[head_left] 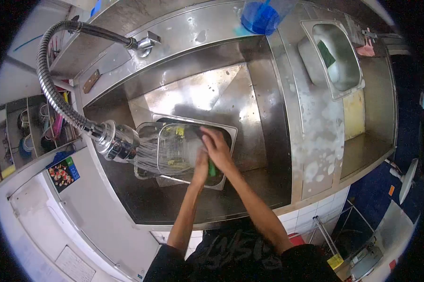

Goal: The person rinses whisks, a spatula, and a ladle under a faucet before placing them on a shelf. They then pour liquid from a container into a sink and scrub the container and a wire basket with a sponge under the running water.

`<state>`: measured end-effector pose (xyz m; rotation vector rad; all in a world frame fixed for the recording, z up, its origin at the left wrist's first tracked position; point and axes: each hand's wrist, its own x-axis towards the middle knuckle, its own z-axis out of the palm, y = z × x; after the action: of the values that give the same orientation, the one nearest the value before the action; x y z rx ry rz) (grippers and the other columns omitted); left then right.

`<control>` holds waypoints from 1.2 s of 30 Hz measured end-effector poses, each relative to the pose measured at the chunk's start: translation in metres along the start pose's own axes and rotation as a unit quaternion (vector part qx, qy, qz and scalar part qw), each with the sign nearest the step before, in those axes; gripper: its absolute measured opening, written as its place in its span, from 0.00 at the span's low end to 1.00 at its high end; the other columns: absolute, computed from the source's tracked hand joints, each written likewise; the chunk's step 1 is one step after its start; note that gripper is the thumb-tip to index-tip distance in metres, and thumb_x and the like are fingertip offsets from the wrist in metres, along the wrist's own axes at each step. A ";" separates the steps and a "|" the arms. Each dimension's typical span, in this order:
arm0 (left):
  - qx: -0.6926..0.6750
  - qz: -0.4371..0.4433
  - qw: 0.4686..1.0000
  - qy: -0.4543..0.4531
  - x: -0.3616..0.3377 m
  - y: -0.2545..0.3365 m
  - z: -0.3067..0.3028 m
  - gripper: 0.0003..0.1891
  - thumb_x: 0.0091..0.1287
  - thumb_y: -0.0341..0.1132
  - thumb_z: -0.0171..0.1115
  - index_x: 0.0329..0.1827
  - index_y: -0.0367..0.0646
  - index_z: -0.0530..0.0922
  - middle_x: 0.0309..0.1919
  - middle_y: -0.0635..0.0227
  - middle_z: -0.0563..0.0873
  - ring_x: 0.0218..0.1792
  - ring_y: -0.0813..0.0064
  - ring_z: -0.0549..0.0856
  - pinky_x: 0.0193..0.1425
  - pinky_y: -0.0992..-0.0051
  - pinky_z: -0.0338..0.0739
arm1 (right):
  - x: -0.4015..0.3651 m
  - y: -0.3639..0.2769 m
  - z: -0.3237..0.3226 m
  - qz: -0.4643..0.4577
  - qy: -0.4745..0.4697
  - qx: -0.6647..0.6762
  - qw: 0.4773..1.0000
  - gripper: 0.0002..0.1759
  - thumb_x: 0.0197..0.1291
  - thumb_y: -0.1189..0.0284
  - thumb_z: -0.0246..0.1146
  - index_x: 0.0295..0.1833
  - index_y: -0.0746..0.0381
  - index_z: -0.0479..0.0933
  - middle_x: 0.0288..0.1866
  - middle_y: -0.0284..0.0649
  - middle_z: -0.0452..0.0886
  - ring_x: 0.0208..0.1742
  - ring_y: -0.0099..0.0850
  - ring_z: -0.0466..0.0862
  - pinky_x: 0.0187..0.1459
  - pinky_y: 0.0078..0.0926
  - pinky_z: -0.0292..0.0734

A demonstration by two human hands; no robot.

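Observation:
My left hand (pixel 200 165) and my right hand (pixel 215 144) are close together over a steel pan (pixel 229 132) in the large sink. Both look closed, but motion blur hides what is between them. A green piece (pixel 213 168), perhaps a scouring pad, shows just beside my left hand. In front of my fingers is a wire-mesh rack or strainer (pixel 173 146), partly covered by spray, with yellow bits on it. Water streams from the spray faucet head (pixel 115 143) toward my hands. Dark material next to my right fingertips is too blurred to name.
The steel sink (pixel 280 141) surrounds the pan, with the flexible hose (pixel 45 61) arching on the left. A blue-bottomed clear container (pixel 259 19) stands at the back. To the right, a small steel pan (pixel 350 82) holds a dark green pad (pixel 325 52). Soapsuds spot the right counter.

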<state>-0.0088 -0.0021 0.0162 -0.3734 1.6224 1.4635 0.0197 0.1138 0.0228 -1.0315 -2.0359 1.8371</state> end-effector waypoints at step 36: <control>0.083 -0.048 0.985 0.140 -0.057 0.050 -0.128 0.42 0.73 0.65 0.37 0.77 0.37 0.53 0.74 0.58 0.61 0.72 0.67 0.62 0.74 0.69 0.55 | 0.053 -0.030 -0.016 0.337 -0.090 0.255 0.902 0.37 0.66 0.48 0.55 0.71 0.62 0.64 0.69 0.46 0.68 0.66 0.39 0.70 0.65 0.38 0.64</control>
<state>-0.0654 -0.1238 0.0793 -0.5745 1.9078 1.2332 -0.0202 0.1594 0.0384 -1.5492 -1.1841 2.6840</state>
